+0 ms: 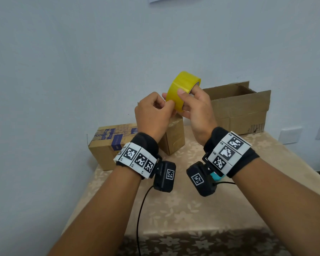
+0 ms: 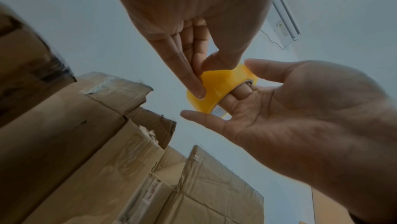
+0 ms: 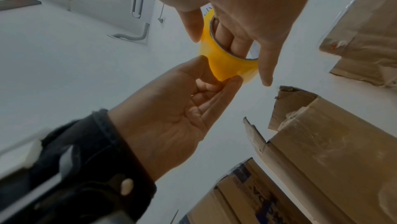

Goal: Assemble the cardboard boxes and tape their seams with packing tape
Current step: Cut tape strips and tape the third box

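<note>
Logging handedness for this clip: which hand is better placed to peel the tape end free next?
Left. The left hand already pinches at the outer face of the yellow tape roll, while the right hand has fingers through the core, steadying the roll above the boxes.

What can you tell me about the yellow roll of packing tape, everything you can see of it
The tape roll is a wide ring of glossy, translucent yellow tape wound on a pale core. It is held up in the air above the boxes, standing on edge. The right hand carries it, with fingers pushed through the core and the thumb lying on the outer face. The left hand pinches at its lower outer surface with thumb and forefinger, seemingly picking at the tape's end. No loose strip shows.
</note>
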`<state>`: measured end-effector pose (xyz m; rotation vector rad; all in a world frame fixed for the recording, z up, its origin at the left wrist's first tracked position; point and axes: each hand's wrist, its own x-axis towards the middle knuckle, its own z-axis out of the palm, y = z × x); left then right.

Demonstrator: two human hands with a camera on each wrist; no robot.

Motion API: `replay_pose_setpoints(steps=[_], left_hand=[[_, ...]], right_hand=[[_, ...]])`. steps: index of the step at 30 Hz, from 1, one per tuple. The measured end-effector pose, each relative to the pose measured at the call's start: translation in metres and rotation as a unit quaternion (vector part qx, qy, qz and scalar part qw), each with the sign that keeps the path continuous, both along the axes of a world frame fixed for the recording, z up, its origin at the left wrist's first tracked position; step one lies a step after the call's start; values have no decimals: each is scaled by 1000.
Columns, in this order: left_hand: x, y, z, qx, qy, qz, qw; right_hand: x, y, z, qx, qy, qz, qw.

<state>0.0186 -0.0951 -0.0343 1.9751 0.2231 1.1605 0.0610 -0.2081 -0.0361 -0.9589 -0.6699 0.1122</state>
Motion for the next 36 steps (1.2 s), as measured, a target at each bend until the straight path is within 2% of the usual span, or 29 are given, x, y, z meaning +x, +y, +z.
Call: replay_pose_setpoints(steps=[4, 9, 15, 19, 25, 32, 36], left_hand=[[2, 2, -2, 0, 1, -9, 1000], [4, 4, -5, 44, 16, -13, 999], [4, -3, -12, 86, 40, -37, 995], [5, -8, -12, 157, 28, -8, 987], [10, 3, -14, 179, 9, -32, 983], [8, 5, -10, 261, -11, -2, 965], [7, 5, -10, 235, -20, -11, 972]], right_hand=[[4, -2, 2, -35, 0, -16, 999], [-1, 0, 4, -89, -19, -49, 995], [4, -11, 8, -20, 27, -28, 999], [6, -8, 8, 14, 28, -34, 999], [6, -11, 12, -6, 27, -37, 999], [6, -11, 13, -11, 31, -41, 999], [6, -9, 11, 1, 25, -42, 999]])
